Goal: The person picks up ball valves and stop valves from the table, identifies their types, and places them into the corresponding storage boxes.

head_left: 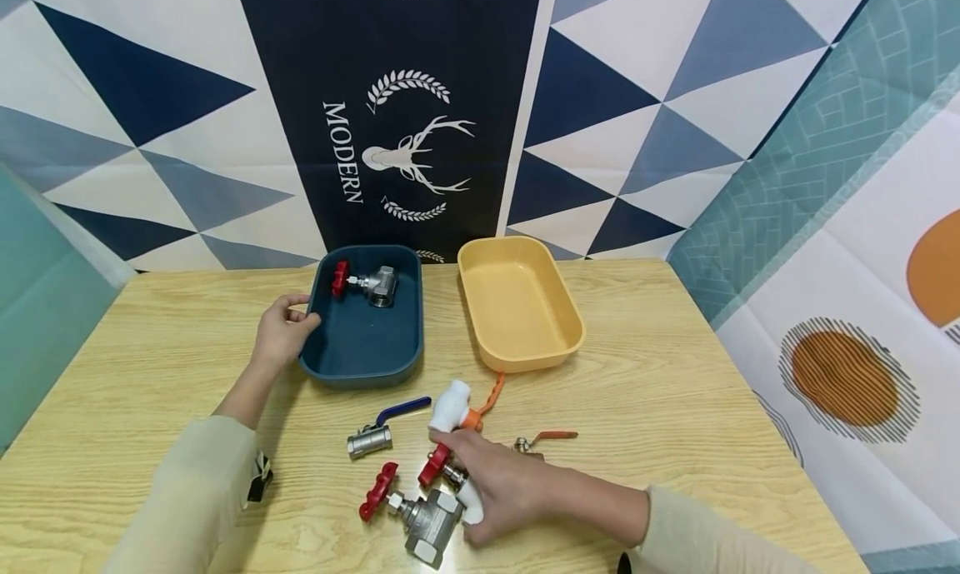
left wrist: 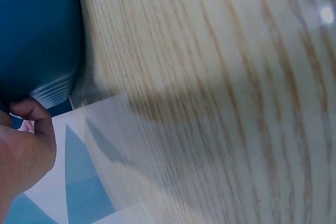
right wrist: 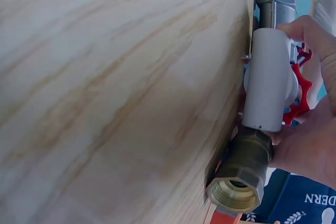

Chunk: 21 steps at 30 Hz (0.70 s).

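My left hand [head_left: 281, 332] grips the left rim of a dark blue bin [head_left: 367, 341], thumb over the edge. Inside the bin lies a metal gate valve [head_left: 381, 287] with a red handwheel. My right hand [head_left: 513, 484] holds a white gate valve [head_left: 471, 501] with a red handwheel, low over the table. In the right wrist view its white pipe body [right wrist: 266, 80] sits between thumb and fingers. A large steel gate valve [head_left: 433, 524] with a red wheel lies right beside it. Just beyond the fingers is a white ball valve [head_left: 452, 403] with an orange lever.
A yellow bin [head_left: 517, 299] stands right of the blue one. A steel ball valve [head_left: 370, 441] with a blue lever lies in front of the blue bin. Partly behind my right hand is a brass valve [right wrist: 239, 177] with an orange-red lever. Patterned cloth hangs behind the table.
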Motion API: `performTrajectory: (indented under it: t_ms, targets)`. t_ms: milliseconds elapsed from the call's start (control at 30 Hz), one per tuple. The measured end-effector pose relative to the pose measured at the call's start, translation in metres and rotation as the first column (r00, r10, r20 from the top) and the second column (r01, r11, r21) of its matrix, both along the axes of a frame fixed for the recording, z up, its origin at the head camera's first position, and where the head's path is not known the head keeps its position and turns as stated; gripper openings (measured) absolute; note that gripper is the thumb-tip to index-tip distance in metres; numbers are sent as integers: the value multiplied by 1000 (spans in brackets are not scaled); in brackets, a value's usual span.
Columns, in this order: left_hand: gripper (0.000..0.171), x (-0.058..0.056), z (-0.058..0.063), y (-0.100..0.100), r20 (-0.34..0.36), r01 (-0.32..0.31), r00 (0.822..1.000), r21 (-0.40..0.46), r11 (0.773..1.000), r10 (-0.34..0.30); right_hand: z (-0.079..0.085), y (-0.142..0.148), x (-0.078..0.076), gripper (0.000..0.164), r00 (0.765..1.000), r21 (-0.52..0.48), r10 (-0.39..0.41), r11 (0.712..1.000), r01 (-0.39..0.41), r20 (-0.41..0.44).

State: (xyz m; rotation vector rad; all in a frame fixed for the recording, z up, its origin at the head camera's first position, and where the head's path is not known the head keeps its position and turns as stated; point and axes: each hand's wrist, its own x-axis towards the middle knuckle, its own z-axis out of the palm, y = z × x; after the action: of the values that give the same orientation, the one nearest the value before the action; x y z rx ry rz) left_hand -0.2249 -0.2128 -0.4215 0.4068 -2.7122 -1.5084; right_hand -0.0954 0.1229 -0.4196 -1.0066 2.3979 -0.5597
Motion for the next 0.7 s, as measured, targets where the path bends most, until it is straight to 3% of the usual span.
performTrajectory:
  t_ms: [333, 700]
  targets:
    - [45, -1, -2, -1, -3, -11, 1000, 3, 1000, 11, -2, -4, 2, 116, 999, 5, -10, 1000, 10, -51]
    - [45, -2, -1, -1, -7, 0, 1000, 9, 1000, 0, 4, 1, -10, 105, 981, -217, -46, 972, 87, 188]
